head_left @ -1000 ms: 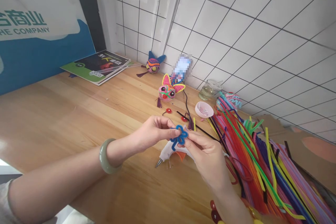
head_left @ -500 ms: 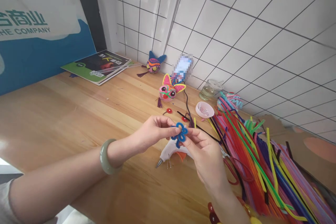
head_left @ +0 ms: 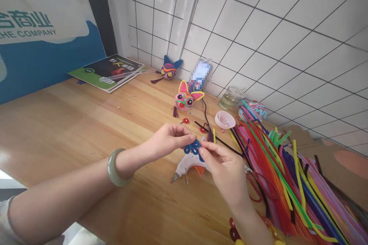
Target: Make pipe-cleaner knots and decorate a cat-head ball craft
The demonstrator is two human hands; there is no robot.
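Between my two hands is a blue pipe cleaner (head_left: 192,147) bent into several small loops like flower petals. My left hand (head_left: 174,138) pinches its upper left side between thumb and fingers. At its right edge, my right hand (head_left: 221,162) grips it between thumb and forefinger. Part of the blue piece is hidden behind my fingertips. Just beneath it on the table lies a white glue gun (head_left: 184,164) with a metal nozzle and an orange trigger, partly covered by my right hand.
Pipe cleaners (head_left: 276,168) of many colours spread at right, beside red-handled scissors (head_left: 255,189). Behind my hands stand a pink cat-like head (head_left: 184,100), a blue-eared one (head_left: 168,69), a phone (head_left: 201,72), a small pink bowl (head_left: 225,120) and a glass jar (head_left: 231,97). Booklets (head_left: 109,72) lie back left.
The blue looped piece has tilted, its petals now turned downward and to the left. My left hand has shifted slightly up over its top; my right hand has barely moved.
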